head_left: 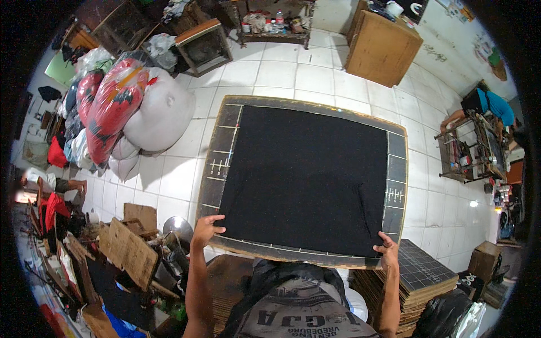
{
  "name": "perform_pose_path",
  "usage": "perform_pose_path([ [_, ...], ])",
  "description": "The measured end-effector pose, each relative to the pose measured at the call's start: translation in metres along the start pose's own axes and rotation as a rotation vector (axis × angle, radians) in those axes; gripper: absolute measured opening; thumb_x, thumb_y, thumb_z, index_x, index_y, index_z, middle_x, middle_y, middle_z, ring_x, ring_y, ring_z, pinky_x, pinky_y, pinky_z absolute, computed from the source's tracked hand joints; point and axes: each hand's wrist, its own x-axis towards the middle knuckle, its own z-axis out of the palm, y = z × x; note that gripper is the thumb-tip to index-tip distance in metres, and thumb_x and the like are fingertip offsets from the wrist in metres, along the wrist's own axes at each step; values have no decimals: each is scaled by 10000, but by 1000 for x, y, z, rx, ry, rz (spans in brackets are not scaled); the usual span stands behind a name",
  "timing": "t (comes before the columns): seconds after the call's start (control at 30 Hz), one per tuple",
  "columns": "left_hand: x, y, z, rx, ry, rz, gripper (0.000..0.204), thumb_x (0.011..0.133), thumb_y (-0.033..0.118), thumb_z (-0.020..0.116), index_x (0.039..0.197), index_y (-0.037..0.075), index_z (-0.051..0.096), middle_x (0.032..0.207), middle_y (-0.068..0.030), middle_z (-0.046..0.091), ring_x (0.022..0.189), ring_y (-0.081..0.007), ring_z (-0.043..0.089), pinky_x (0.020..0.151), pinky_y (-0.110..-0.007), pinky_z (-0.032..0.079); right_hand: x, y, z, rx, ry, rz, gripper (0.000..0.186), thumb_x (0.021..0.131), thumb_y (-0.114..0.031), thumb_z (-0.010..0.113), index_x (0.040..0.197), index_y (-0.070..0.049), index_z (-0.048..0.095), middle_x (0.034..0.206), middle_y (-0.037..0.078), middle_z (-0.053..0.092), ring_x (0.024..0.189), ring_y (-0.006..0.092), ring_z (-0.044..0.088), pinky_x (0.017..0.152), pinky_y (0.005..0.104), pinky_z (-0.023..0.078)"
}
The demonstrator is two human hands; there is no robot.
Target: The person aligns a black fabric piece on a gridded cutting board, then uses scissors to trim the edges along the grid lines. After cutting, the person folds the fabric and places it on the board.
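A black cloth (307, 180) lies spread over a dark board (397, 163) with white marked lines along its sides. Faint creases run near the cloth's right side. At its near left corner is my left hand (207, 230), thumb and forefinger stretched apart by the cloth's edge. My right hand (387, 250) is at the near right corner, its fingers apart and tips by the cloth's edge. Neither hand visibly grips the cloth, though whether the fingertips press on it is hard to tell.
Beneath and right of the board stands a stack of similar boards (422, 270). Full plastic bags (160, 110) are heaped at far left. A wooden cabinet (383, 48) stands at the back. Two other people are at the sides, one in a blue shirt (496, 107) by a metal-framed rack.
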Motion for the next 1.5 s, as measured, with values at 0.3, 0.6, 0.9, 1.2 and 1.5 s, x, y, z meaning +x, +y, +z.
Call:
perform_pose_path([
  [0.3,-4,-2,4,-92,-56,29,586,750,-61,782,1309,32,636,1120,-103,647,853,-142,633,721,-263,558,-1,-5,-3,0,-15,33,706,680,201,638,1365,50,560,1306,132,626,1152,242,604,988,321,482],
  [0.6,-3,-2,8,1,-28,47,544,737,-65,777,1264,-22,650,1225,-220,645,855,-208,688,655,-281,570,-4,-11,4,-74,-4,2,726,670,217,650,1367,31,568,1327,126,615,1175,238,592,999,325,482],
  [0.9,69,98,37,452,366,580,431,798,105,761,1189,-44,657,1194,-232,666,1095,-341,653,955,-381,502,60,-59,98,-870,394,-606,373,759,-95,709,1120,1,692,1266,215,617,1210,377,559,1071,440,434],
  [1.2,121,161,114,826,305,455,314,737,72,700,1049,37,713,995,-181,700,957,-361,676,877,-451,522,126,-93,182,-899,148,-440,392,784,-114,690,1163,-15,667,1129,174,647,1201,363,550,993,450,483],
  [1.5,-16,69,90,618,-108,584,89,695,-8,660,779,20,657,678,-110,645,657,-154,628,620,-314,497,3,-49,100,-913,-198,-731,230,751,-226,617,785,-3,571,814,233,607,840,437,575,799,518,430],
])
